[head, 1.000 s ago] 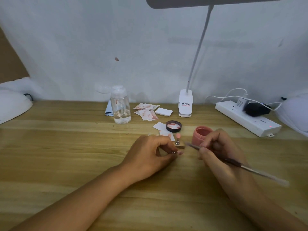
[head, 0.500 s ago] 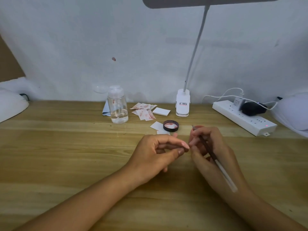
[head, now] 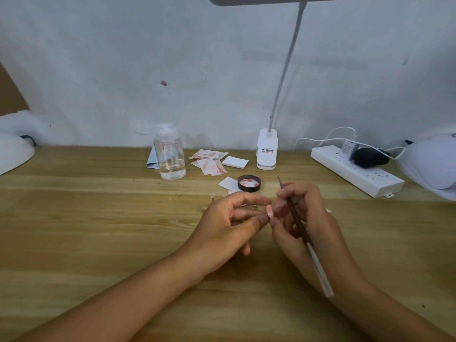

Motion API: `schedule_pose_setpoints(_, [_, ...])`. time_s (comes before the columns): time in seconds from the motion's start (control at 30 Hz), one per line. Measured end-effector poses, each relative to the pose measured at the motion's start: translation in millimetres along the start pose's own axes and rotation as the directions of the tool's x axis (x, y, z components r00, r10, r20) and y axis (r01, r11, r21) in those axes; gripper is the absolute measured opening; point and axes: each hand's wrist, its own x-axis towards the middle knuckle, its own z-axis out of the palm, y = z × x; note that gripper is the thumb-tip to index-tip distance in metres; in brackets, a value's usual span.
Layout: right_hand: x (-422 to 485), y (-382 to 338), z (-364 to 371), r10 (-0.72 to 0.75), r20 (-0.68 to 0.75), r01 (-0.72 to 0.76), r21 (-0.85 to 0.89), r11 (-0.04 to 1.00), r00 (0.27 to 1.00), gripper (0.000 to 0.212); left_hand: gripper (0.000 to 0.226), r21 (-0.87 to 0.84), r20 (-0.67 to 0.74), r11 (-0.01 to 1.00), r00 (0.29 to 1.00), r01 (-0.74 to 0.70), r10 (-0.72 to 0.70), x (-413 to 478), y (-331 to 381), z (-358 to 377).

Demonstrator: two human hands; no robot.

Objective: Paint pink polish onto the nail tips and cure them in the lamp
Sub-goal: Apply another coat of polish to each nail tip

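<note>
1. Nail tip [head: 269, 210] is the tiniest item here, so its detail comes last. Biggest first: wooden surface [head: 98, 218], both forearms [head: 123, 299] low over it, prob. for steadiness.
2. White domed unit [head: 429, 166] at far right, likely the curing lamp, well apart from the hands. Curing isn't up yet, I'd say. Similar white shape [head: 12, 154] far left.
3. Desk lamp [head: 283, 77] arches up from its base at the back, head over the work area, so light drops on the fingers.
4. Power strip [head: 357, 171] back right. Pump bottle [head: 169, 154] & stained wipes [head: 209, 161] back centre, prob. kept behind the work so nothing gets knocked.
5. Left hand [head: 229, 225]: grip pinched, thumb & forefinger closing at the nail tip's base. Whether on the tip itself or a mount under it, can't tell.
6. Right hand [head: 303, 218]: grip curled round the brush [head: 304, 236], while its fingertips [head: 280, 207] meet the nail tip, prob. adjusting it.
7. Brush runs diagonal, dark pointed end up & away toward the black lid [head: 249, 183], pale end back over the wrist. Parked, not painting.
8. Nail tip: held off the surface btw the two hands' fingertips, just in front of the lid. Long axis approx upright, pink face toward the person, prob. b/c that's the side to check.
</note>
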Motion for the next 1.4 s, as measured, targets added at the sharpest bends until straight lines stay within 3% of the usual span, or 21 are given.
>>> schedule_pose_setpoints(0.2, [-1.6,-5.9,0.4,-0.038,-0.033,0.035,-0.077,0.996,0.999,0.045,0.01,-0.008,0.019,1.0,1.0,0.022,-0.022,0.5,3.3,-2.1])
schedule_pose_setpoints(0.33, [10.4,-0.9,-7.4,0.218,0.063,-0.217,-0.024,0.976,0.974,0.017,0.012,0.03,-0.019,0.999,1.0,-0.021,0.022,2.3,3.0,-4.0])
schedule_pose_setpoints(0.4, [2.3,-13.6,-11.2,0.12,-0.039,-0.118,0.045,0.992,0.992,0.007,0.015,0.062,-0.028,0.997,0.999,-0.039,0.041,3.0,3.1,-6.5])
schedule_pose_setpoints(0.53, [4.2,-16.3,-22.3,0.21,-0.225,-0.173,0.173,0.969,0.951,0.014,0.019,0.074,-0.035,0.997,0.999,-0.008,0.01,4.3,2.4,-10.1])
schedule_pose_setpoints(0.77, [7.9,-3.9,-29.6,0.45,-0.187,-0.433,0.128,0.893,0.873,0.008,0.013,0.056,-0.031,0.998,0.999,-0.011,0.013,5.5,-1.2,-11.3])
schedule_pose_setpoints(1.4, [7.0,0.8,-28.9,0.525,-0.205,-0.512,0.115,0.851,0.826,0.017,0.014,0.061,-0.021,0.998,1.0,0.024,-0.022,6.1,-2.6,-10.4])
